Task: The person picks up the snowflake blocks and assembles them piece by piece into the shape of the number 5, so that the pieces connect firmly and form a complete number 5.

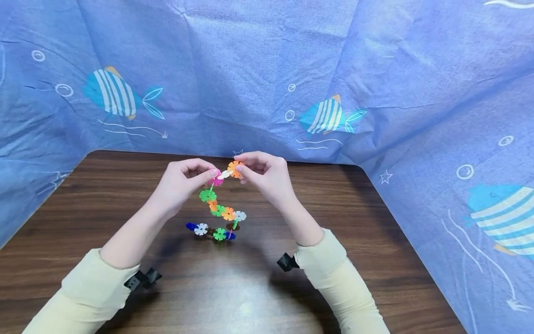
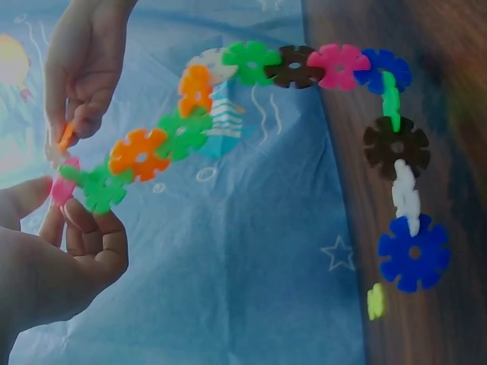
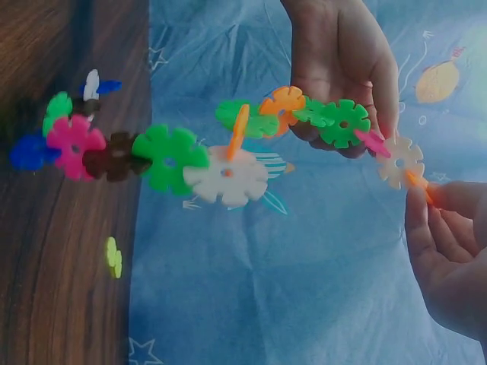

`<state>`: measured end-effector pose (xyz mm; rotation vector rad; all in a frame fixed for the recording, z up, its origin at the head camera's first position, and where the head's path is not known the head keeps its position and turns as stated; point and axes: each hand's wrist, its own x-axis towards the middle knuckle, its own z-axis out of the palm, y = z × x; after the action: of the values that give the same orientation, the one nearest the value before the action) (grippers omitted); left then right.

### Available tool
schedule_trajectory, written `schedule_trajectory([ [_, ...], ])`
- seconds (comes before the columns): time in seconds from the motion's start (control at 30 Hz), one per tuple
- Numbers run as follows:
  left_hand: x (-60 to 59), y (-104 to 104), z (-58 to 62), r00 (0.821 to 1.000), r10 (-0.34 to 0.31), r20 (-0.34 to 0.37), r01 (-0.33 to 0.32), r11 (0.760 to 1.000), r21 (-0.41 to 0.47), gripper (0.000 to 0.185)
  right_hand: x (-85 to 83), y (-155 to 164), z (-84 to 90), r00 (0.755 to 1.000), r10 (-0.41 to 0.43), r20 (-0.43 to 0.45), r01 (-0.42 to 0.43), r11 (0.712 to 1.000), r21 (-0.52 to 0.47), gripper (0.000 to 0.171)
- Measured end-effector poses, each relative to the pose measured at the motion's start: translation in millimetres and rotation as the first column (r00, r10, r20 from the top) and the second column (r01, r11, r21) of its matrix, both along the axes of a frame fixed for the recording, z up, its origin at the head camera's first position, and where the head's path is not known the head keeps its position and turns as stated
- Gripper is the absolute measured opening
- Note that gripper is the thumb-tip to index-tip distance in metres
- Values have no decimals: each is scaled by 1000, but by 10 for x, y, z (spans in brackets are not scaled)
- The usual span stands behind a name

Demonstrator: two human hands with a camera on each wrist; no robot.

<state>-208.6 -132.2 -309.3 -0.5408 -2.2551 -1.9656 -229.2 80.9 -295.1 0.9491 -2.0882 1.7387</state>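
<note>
A long chain of notched plastic snowflake discs in several colours hangs from both raised hands. My left hand (image 1: 177,183) pinches the pink disc (image 1: 218,178) near the chain's upper end between thumb and fingers. My right hand (image 1: 269,176) pinches the orange end disc (image 1: 235,170). Between them a white disc (image 3: 400,162) is slotted to the orange one, with the pink one on its other side. Below the left hand, green discs (image 1: 207,195) and more orange ones lead down the chain. Its far end is a blue disc (image 2: 415,252), low over the table.
A small yellow piece (image 2: 376,302) lies on the dark wooden table (image 1: 354,241), seen in both wrist views. Behind the table's far edge hangs a blue cloth (image 1: 250,69) printed with fish. Black wrist mounts (image 1: 142,279) sit at both rolled sleeves.
</note>
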Motion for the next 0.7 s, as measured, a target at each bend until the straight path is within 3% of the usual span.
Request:
schedule_trajectory([
  [0.3, 6, -33, 94, 1000, 3, 16, -1, 991, -135, 31, -35, -73, 8, 991, 84, 109, -87, 996, 19, 16],
  [0.7, 13, -88, 43, 999, 40, 29, -35, 989, -142, 29, -69, -184, -36, 959, 157, 235, -153, 988, -32, 21],
])
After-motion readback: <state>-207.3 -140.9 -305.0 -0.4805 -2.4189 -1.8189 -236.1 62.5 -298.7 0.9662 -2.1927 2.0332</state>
